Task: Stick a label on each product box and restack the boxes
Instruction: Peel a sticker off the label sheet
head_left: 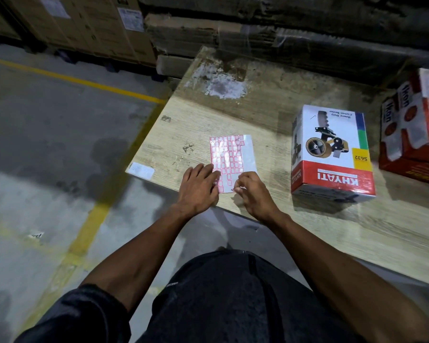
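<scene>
A sheet of small red-bordered labels [229, 154] lies flat near the front left corner of the wooden table [233, 115]. My left hand [200, 188] presses on the sheet's near left part with straight fingers. My right hand [252, 191] pinches at the sheet's near right corner, where a label edge is lifted. A white and red product box [331, 154] with a tape dispenser picture stands on the table to the right, apart from both hands. A stack of red and white boxes [411, 127] sits at the far right edge.
Large cardboard cartons [89, 23] and wrapped pallets [282, 33] stand behind the table. A grey concrete floor with yellow lines [89, 233] lies to the left. A small white sticker [141, 170] is on the table's near left corner.
</scene>
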Available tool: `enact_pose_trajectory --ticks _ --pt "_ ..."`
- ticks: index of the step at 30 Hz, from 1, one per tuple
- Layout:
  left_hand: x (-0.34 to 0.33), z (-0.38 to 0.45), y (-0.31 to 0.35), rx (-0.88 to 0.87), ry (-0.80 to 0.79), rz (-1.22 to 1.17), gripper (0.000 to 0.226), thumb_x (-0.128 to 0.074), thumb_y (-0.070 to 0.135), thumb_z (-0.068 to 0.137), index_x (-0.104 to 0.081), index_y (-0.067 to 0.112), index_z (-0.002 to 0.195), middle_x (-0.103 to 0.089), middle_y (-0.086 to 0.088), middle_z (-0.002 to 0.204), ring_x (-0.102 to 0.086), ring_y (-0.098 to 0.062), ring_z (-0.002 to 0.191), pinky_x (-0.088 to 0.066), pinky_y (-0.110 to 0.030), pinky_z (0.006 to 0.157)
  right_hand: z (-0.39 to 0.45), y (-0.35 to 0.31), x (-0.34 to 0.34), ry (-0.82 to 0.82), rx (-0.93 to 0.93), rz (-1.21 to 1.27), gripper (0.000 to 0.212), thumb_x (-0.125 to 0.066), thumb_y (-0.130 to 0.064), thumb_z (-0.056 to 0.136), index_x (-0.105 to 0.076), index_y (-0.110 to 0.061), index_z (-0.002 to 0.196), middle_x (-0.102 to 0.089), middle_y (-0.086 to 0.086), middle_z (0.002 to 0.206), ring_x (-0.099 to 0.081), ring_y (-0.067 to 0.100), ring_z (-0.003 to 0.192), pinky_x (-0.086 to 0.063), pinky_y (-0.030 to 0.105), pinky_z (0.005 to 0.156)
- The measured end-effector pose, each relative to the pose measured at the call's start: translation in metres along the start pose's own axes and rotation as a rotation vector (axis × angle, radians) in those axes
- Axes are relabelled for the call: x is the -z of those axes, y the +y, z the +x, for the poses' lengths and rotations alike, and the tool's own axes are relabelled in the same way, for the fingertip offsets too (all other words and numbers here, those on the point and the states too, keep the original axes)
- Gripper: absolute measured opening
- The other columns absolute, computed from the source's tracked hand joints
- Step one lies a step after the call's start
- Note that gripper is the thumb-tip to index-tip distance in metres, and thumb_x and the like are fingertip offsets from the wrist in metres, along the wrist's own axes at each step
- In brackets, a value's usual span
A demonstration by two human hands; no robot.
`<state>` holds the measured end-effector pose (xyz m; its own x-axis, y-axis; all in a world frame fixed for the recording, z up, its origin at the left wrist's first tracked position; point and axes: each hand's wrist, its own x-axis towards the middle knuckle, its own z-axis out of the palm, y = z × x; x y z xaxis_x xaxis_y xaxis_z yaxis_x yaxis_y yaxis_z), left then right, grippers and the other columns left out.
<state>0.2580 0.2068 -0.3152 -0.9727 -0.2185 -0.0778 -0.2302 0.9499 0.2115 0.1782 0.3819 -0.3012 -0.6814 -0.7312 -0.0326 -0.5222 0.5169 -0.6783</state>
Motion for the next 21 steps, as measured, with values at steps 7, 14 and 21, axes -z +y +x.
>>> enact_pose_trajectory --ticks 7,14,21 --pt "-0.001 -0.002 0.006 -0.032 0.105 -0.072 0.041 -0.052 0.026 0.086 -0.062 0.009 0.122 -0.058 -0.014 0.131 -0.051 -0.035 0.124 -0.040 -0.047 0.102 -0.016 0.000 0.019 0.093 0.021 0.032 0.015 -0.059 0.002 0.093 -0.064 -0.001 0.107 -0.046 0.002 0.121 -0.052 0.013 0.105 -0.053 0.013 0.072" --pt "0.009 0.006 0.044 -0.167 0.227 -0.234 0.044 -0.062 -0.016 0.067 -0.069 -0.001 0.107 -0.051 -0.026 0.135 -0.051 -0.045 0.117 -0.047 -0.045 0.090 -0.033 0.010 0.061 0.338 -0.011 -0.051 0.022 -0.065 -0.007 0.091 -0.067 -0.006 0.113 -0.055 0.012 0.126 -0.051 0.025 0.117 -0.041 0.030 0.094" --pt "0.019 0.032 0.114 -0.278 0.254 -0.321 0.059 -0.045 -0.026 0.064 -0.064 0.001 0.113 -0.031 -0.016 0.151 -0.048 -0.028 0.108 -0.044 -0.034 0.077 -0.073 0.056 0.119 0.605 -0.151 -0.038 0.023 -0.062 -0.005 0.088 -0.067 -0.005 0.110 -0.058 0.013 0.115 -0.054 0.027 0.109 -0.046 0.037 0.092"
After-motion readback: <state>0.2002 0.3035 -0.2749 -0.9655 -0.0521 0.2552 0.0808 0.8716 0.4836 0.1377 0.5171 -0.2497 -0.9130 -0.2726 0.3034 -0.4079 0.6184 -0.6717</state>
